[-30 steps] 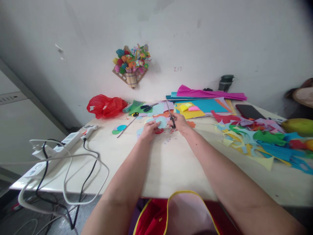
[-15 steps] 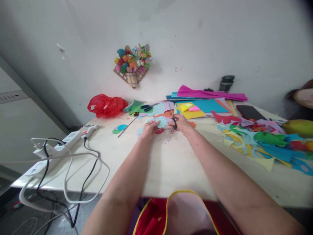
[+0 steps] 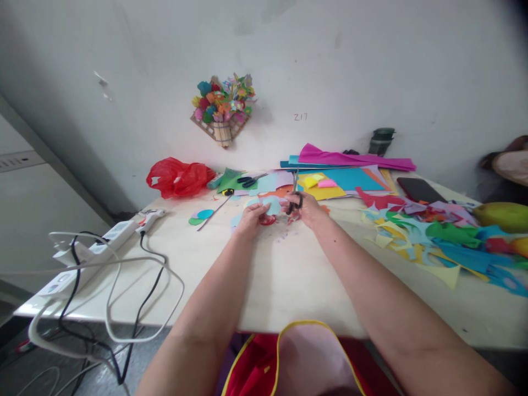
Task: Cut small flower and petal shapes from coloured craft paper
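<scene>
A light blue paper circle (image 3: 273, 205) is pinched at its left edge by my left hand (image 3: 251, 216), whose fingers are closed. My right hand (image 3: 307, 208) holds dark-handled scissors (image 3: 294, 202), blades pointing up and away from me. The right fingertips are close to the circle's right edge; whether they touch it I cannot tell. Under and around the hands lie small paper scraps, a red piece (image 3: 269, 220) and orange paper (image 3: 277, 193). To the left, a blue circle (image 3: 205, 214) overlaps a green circle (image 3: 195, 221) on the table.
Paper offcuts (image 3: 421, 234) are heaped at the right near a phone (image 3: 419, 190). Coloured sheets (image 3: 358, 179) are stacked at the back. A second pair of scissors (image 3: 249, 180) and a red plastic bag (image 3: 179, 177) lie back left. Power strips (image 3: 103, 250) with loose cables occupy the left edge.
The scissors in my right hand have turned from a tilted, leftward-leaning angle to nearly upright. My left hand and the light blue circle stay almost where they were.
</scene>
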Action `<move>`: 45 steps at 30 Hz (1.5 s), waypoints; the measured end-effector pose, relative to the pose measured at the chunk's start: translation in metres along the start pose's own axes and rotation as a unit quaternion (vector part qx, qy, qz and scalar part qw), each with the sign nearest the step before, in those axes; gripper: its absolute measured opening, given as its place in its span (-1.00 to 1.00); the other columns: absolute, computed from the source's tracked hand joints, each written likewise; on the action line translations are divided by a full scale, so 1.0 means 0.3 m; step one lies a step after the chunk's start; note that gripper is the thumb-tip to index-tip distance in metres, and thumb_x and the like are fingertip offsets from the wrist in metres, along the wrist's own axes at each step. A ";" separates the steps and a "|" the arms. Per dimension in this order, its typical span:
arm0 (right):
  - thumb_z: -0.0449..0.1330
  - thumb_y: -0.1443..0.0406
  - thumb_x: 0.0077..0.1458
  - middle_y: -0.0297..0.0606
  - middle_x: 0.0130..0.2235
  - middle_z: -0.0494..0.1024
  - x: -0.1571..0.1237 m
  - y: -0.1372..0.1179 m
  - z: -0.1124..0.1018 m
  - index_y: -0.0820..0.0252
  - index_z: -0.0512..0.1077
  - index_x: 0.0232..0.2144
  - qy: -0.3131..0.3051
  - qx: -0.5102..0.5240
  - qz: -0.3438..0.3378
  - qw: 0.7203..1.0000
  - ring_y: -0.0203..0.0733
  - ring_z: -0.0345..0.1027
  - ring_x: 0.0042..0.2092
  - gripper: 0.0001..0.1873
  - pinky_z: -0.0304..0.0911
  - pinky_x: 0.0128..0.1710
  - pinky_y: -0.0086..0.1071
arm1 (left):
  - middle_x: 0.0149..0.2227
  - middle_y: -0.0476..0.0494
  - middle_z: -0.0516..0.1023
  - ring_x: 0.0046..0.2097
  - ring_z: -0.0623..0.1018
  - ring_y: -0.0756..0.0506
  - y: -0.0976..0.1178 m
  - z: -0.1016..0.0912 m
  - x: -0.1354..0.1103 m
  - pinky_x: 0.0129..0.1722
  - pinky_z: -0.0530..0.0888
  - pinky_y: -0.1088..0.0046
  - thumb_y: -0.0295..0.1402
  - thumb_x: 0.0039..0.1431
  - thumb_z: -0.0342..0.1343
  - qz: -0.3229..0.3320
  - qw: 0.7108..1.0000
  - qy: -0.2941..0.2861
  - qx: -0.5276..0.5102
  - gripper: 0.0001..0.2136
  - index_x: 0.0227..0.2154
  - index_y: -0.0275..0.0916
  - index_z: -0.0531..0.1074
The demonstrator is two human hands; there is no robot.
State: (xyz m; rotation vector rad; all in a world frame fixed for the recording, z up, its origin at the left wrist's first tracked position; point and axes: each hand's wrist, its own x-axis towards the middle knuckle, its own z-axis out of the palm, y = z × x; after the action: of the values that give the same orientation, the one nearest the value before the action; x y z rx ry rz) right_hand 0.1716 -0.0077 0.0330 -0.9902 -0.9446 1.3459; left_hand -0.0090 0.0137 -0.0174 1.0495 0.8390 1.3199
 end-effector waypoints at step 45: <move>0.49 0.37 -0.15 -0.43 -0.59 0.49 0.033 0.033 -0.038 0.16 0.39 -0.35 -0.012 -0.058 -0.046 0.997 -0.25 0.43 -0.60 -0.63 0.06 -0.73 -0.54 | -0.54 -0.07 0.54 -0.48 0.53 -0.03 0.045 0.030 -0.027 -0.39 0.58 0.37 -0.38 -0.21 0.51 -0.038 0.998 0.018 -0.042 -0.69 -0.52 -0.30 0.45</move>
State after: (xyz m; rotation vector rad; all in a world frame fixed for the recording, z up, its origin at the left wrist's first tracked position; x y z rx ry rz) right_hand 0.1793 0.0017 0.0199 -1.0081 -1.0826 1.2403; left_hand -0.0061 0.0039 -0.0025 0.9224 0.8365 1.3026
